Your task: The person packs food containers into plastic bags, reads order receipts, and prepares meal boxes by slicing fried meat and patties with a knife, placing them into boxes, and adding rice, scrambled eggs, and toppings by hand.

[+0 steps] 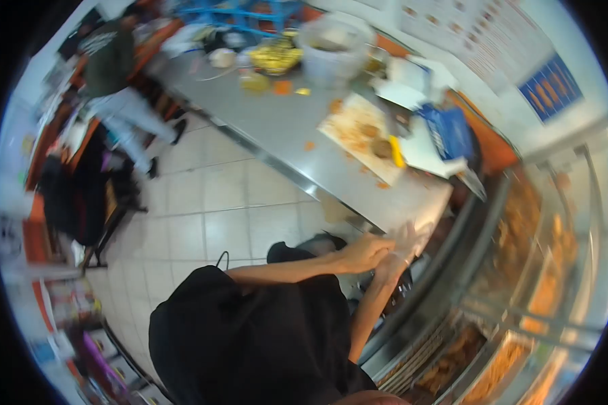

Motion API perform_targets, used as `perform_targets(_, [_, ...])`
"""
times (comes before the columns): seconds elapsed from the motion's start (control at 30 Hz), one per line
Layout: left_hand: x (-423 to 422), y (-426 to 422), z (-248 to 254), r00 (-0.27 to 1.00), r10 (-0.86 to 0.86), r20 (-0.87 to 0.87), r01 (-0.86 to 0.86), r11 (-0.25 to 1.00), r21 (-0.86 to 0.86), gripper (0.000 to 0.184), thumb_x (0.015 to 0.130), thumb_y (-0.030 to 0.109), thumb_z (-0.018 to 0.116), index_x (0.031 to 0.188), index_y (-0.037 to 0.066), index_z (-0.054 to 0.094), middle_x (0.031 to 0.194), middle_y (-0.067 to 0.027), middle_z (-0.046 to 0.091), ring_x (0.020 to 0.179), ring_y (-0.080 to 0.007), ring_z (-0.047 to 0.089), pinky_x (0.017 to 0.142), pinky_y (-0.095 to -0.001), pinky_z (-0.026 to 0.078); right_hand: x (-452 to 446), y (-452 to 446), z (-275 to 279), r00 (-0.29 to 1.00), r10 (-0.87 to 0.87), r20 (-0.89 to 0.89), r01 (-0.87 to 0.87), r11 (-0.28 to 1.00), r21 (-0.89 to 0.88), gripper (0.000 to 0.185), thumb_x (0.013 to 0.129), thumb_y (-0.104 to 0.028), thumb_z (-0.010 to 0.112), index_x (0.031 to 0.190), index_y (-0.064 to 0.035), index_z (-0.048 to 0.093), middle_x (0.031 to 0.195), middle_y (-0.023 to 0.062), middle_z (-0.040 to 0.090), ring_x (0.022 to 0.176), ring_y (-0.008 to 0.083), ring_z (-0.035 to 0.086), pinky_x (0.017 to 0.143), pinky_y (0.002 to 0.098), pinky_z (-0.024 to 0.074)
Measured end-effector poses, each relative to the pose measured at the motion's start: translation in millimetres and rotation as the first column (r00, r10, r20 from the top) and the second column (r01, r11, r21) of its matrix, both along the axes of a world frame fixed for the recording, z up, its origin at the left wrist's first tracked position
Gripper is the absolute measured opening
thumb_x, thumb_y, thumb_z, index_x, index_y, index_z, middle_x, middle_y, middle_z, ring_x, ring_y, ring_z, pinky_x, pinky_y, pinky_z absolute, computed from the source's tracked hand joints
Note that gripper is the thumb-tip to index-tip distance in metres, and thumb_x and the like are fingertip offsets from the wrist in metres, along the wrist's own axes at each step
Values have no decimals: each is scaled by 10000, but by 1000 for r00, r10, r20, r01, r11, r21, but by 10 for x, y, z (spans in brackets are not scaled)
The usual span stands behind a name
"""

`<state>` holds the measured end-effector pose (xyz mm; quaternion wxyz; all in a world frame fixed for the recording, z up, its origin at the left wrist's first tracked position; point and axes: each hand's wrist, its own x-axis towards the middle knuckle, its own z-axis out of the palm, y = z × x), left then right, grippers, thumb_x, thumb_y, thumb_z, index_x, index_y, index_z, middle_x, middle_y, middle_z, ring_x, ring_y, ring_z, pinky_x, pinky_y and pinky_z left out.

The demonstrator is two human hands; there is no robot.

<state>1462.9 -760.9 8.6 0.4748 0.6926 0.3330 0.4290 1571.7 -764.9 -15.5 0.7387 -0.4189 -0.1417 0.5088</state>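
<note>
My left hand (367, 254) is closed at my right wrist, its fingers pinching the cuff of a clear plastic glove (407, 247). That glove covers my right hand (414, 236), whose fingers look stretched out and hold nothing, though they are blurred. Both hands are in front of my body at the near corner of a steel worktable (270, 121). Beyond them on the table lies a stained cutting board (361, 135) with food scraps and a yellow-handled tool (397, 152).
To my right is a glass-fronted display case (540, 270) with trays of fried-looking food. A large clear bucket (334, 47), a bowl of yellow pieces (275, 55) and a blue package (446, 131) stand on the table. Another person (111, 74) stands at far left.
</note>
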Motion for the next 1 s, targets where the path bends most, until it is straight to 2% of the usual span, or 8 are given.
perform_targets(0.1, [-395,-220,-155,994,96,-51,-101,990,-94,89,851,33,486,835,-8,563,689,-215,566,620,-361,606,573,-414,441,-300,107,-516,998,67,12,-67,998,-18,746,979,-567,408,1539,-135,171,1570,121,222,1452,276,182,1181,459,175])
perform_targets(0.17, [-569,-319,-318,988,139,-61,-147,973,-175,95,861,34,480,828,-7,560,677,-212,547,586,-338,571,563,-406,425,-437,109,-818,911,151,385,-169,986,13,740,977,-564,419,1537,-150,170,1551,137,255,1429,294,238,1159,477,238])
perform_targets(0.57, [-1407,182,-398,998,60,-32,-65,980,-190,135,931,81,473,880,-5,563,714,-159,557,633,-211,525,601,-376,416,-1330,804,-489,960,258,-108,-274,943,-187,658,995,-420,408,1529,-119,169,1550,152,269,1417,311,282,1165,514,200])
perform_targets(0.7, [-1562,520,-391,996,36,87,-26,992,-122,139,932,83,486,866,-13,562,706,-109,550,686,-129,497,629,-330,436,-1532,1130,-750,979,103,177,-83,990,-118,634,993,-427,396,1510,-96,236,1544,141,295,1404,304,308,1160,491,209])
perform_targets(0.83, [-1790,997,-84,977,-213,-16,204,952,-229,121,931,50,473,850,4,550,688,-56,522,651,-96,481,598,-279,411,-1484,1594,-938,864,-131,487,149,989,1,622,991,-434,384,1492,-74,304,1537,130,321,1391,296,333,1154,468,217])
perform_targets(0.93, [-1658,1132,-70,945,-325,-38,309,924,-224,71,930,48,478,936,23,544,666,-28,497,619,-78,465,587,-256,398,-1135,1658,-680,931,-6,366,2,1000,11,759,932,-664,369,1510,-174,319,1528,100,355,1300,295,464,1071,562,299])
perform_targets(0.97, [-1624,1176,-85,944,-329,-20,318,926,-204,74,930,48,482,970,29,542,659,-22,492,611,-74,461,586,-252,397,-1043,1627,-400,938,-26,346,50,997,-61,672,958,-596,405,1466,-157,409,1437,103,481,1268,240,498,1047,503,347])
perform_targets(1.0, [-1593,1216,-58,923,-385,-11,373,900,-227,87,933,41,481,1003,30,531,653,-26,491,600,-79,466,580,-256,401,-773,1738,-812,945,-194,263,152,973,175,567,972,-426,468,1419,-77,445,1389,136,515,1237,253,527,1044,436,385])
